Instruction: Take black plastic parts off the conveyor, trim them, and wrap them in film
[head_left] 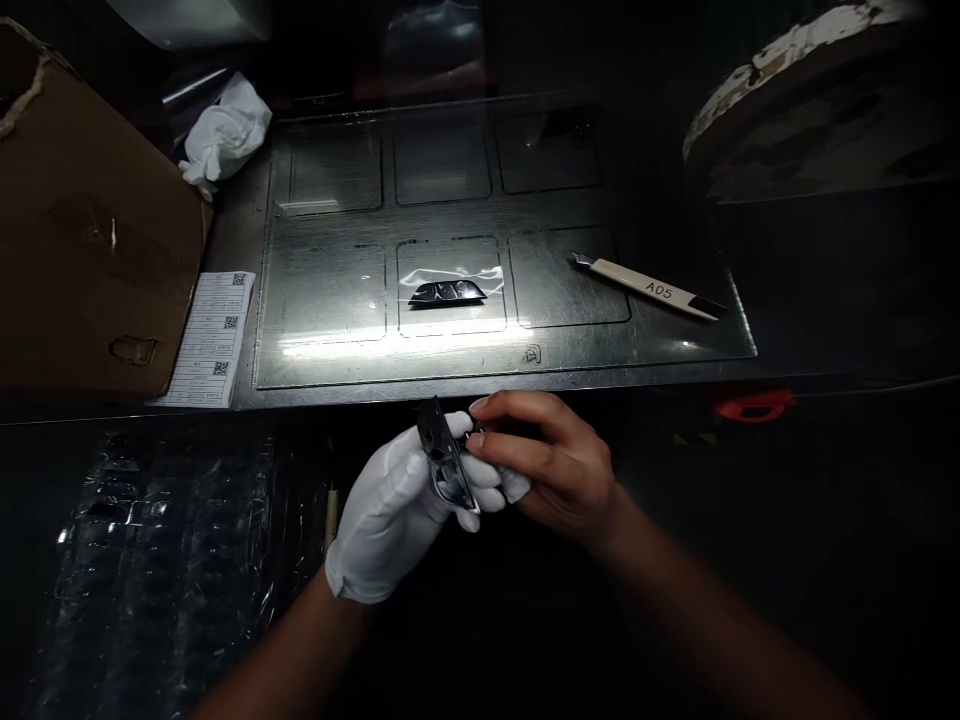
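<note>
My left hand (397, 505), in a white glove, grips a small glossy black plastic part (448, 462) just in front of the table edge. The part is tilted steeply and shows molded recesses. My bare right hand (559, 455) is at its right side, with thumb and forefinger closed around something small and dark, mostly hidden by the fingers. A bit of white cloth (516, 485) shows under the right fingers. Beyond the hands, a similar black part (448, 292) with clear film lies on the glass sheet (330, 265).
A beige-handled knife (652, 287) marked A05 lies on the glass at right. To the left are a cardboard box (97, 240), a label sheet (210, 340) and crumpled white tissue (227, 130). A clear plastic tray (157, 580) sits lower left; a red-handled object (754, 406) is at right.
</note>
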